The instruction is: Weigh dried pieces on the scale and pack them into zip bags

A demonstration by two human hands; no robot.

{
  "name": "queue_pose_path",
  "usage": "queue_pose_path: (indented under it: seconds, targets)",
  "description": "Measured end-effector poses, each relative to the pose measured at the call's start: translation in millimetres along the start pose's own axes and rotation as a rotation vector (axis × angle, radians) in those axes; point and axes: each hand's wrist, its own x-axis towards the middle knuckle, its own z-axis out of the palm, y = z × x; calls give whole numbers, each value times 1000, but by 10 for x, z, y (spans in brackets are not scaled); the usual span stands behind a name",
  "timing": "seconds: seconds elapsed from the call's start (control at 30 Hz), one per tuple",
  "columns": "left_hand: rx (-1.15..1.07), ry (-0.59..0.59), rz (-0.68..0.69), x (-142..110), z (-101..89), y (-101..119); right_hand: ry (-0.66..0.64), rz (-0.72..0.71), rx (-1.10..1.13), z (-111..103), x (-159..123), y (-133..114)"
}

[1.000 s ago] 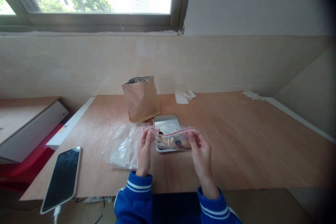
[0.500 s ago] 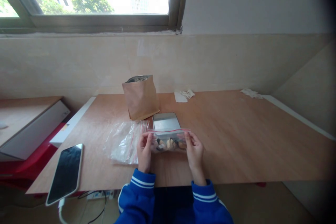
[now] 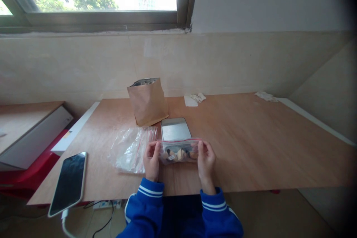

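Note:
Between my two hands stretches a clear zip bag (image 3: 178, 152) with a red seal line along its top. Several tan and dark pieces lie inside it; their kind I cannot make out. My left hand (image 3: 152, 160) pinches the bag's left top corner, and my right hand (image 3: 205, 159) pinches the right one. Just behind the bag, a flat silver scale (image 3: 175, 128) rests on the table, its near part hidden. To the left of my left hand lies a pile of clear zip bags (image 3: 129, 152). A brown paper pouch (image 3: 147, 102) stands open-topped behind them.
A phone (image 3: 68, 182) with a white cable lies at the left front corner of the wooden table (image 3: 251, 148). Crumpled tissue (image 3: 198, 98) and a white paper sit at the back, and another tissue (image 3: 266, 97) is at the far right. A wall stands behind.
The bag is slightly lower and its front tilts a little more into view. Both hands keep their pinch on its corners. The whole view has shifted slightly.

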Motion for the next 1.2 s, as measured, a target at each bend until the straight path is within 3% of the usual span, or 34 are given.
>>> queue_pose_path:
  seconds: [0.4,0.83,1.2]
  targets:
    - [93,26,82,-18,-3,5,21,-25,-14,-14,15,4]
    - [-49,-67,-10,-9,30,17,-71,97,76,-2,-20,-39]
    - [-13,-47,25,14,7,-36,-44,55,-27,-5,2,-14]
